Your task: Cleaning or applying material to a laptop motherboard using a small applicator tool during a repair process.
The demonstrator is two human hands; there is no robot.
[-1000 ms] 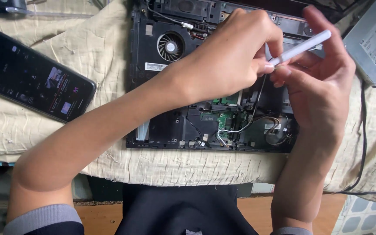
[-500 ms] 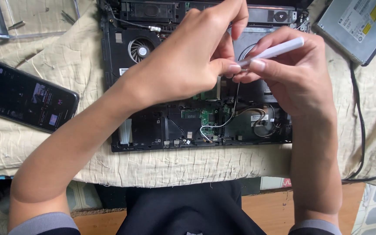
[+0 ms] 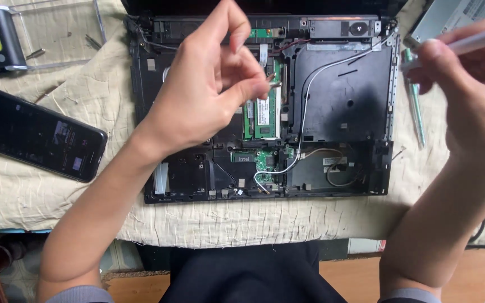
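Left hand (image 3: 203,95) hovering over opened laptop base (image 3: 338,106), thumb and forefinger pinching together on something too small to identify. Right hand (image 3: 472,95) gripping white pen-like tool (image 3: 467,42) near counter's right edge. Laptop base lying centre on cloth (image 3: 57,196); phone (image 3: 35,132) lying left.
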